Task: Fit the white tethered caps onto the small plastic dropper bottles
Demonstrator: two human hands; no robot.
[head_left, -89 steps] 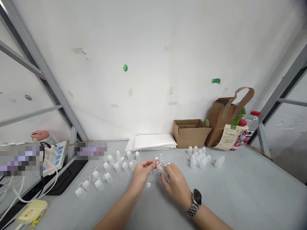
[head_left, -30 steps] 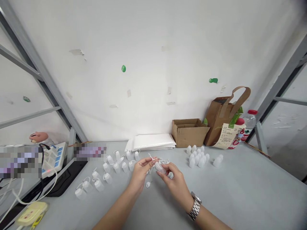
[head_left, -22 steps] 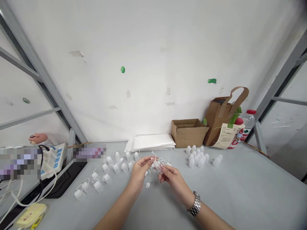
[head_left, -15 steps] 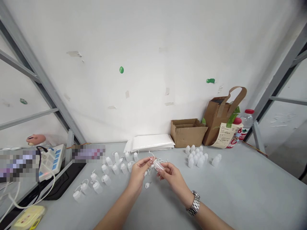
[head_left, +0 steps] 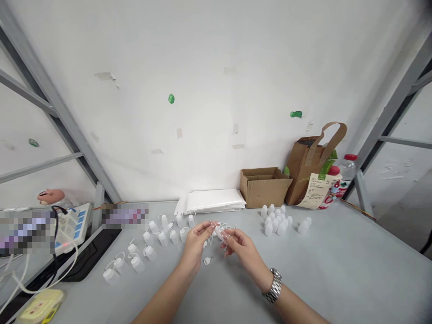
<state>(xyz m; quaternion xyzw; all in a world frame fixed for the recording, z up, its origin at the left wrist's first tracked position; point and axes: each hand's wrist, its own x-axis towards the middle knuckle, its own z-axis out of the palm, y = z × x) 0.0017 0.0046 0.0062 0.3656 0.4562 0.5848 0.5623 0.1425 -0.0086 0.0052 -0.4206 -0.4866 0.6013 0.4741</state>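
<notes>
Two hands [head_left: 195,244] hold one small translucent bottle [head_left: 219,232].

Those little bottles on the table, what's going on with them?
A person's right hand holds one bottle while the left hand pinches at its upper end; the exact contact is too small to see. One loose cap lies just in front. Looped-top bottles sit left, plain ones right.

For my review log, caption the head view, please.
Left hand and right hand hold a small bottle over a grey table, more bottles on either side.
</notes>
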